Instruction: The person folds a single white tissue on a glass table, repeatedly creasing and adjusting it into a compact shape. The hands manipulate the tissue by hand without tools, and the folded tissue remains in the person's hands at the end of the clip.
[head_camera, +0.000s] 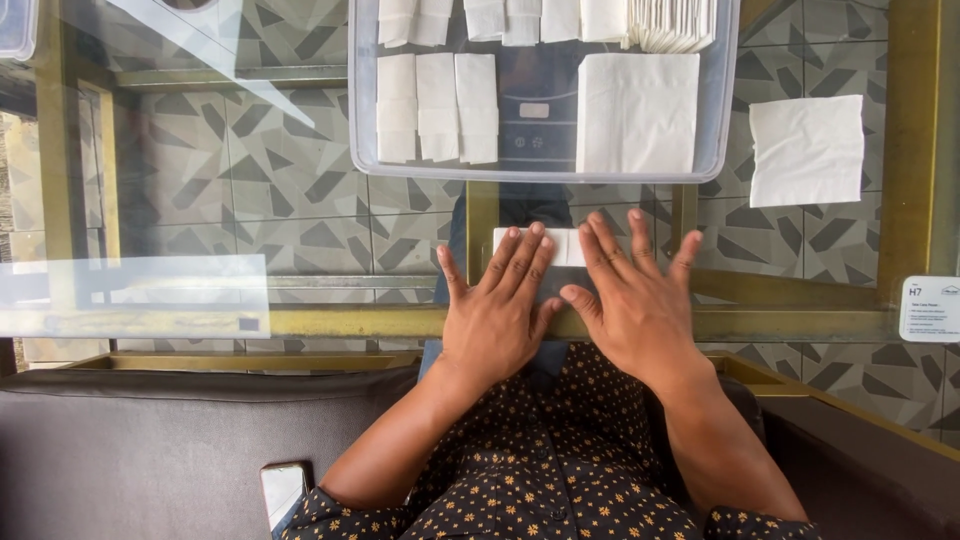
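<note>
Glass table over patterned floor

The person wore a dark shirt dotted with small orange flower shapes, its sleeves ending near the elbows. Both forearms and both hands were bare, without rings or watch.

A clear plastic tray on the glass tabletop holds folded white napkins. One unfolded napkin lies apart to its right; a phone rests on the grey sofa
</note>
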